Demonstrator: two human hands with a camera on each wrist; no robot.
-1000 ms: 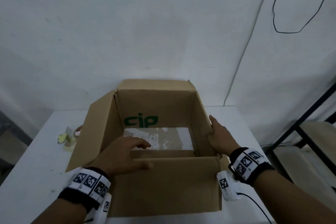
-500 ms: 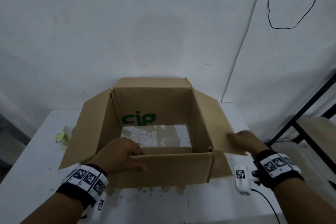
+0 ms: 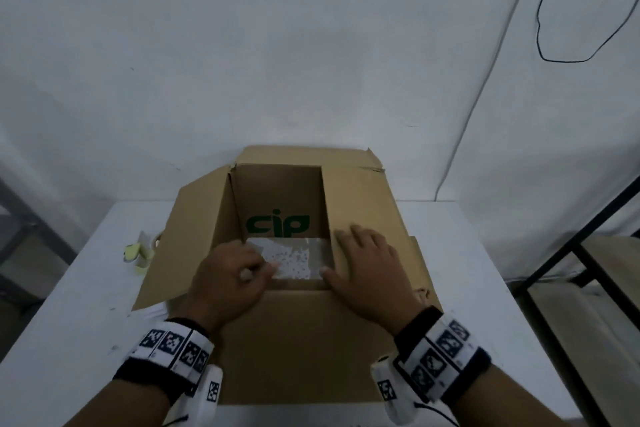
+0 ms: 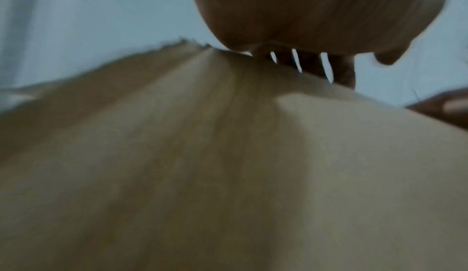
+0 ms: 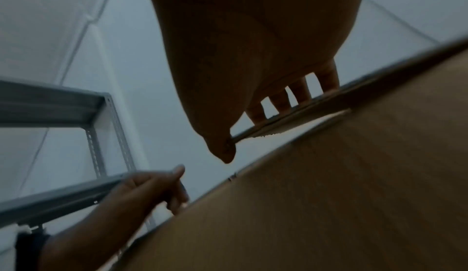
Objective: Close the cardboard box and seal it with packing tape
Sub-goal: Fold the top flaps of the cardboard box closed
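Observation:
The open cardboard box (image 3: pixel 277 204) with green "cip" lettering stands on the white table (image 3: pixel 86 305). My left hand (image 3: pixel 232 277) grips the top edge of the near flap (image 3: pixel 311 340), fingers curled over it. My right hand (image 3: pixel 367 263) lies flat with straight fingers on the right flap (image 3: pixel 363 198), which is folded in over the opening. The left flap (image 3: pixel 194 236) splays outward and the far flap stands up. In the right wrist view the right hand's fingers (image 5: pixel 301 91) rest on the flap's edge, and my left hand (image 5: pixel 142 191) shows at the near flap (image 5: pixel 354 175).
A roll of packing tape (image 3: pixel 143 255) lies on the table left of the box, partly hidden by the left flap. A dark metal rack (image 3: pixel 571 253) stands to the right. The wall is close behind the box.
My right hand has swung the right flap up from its outward splay and over the opening. My left hand has stayed on the near flap's edge. The view has moved closer.

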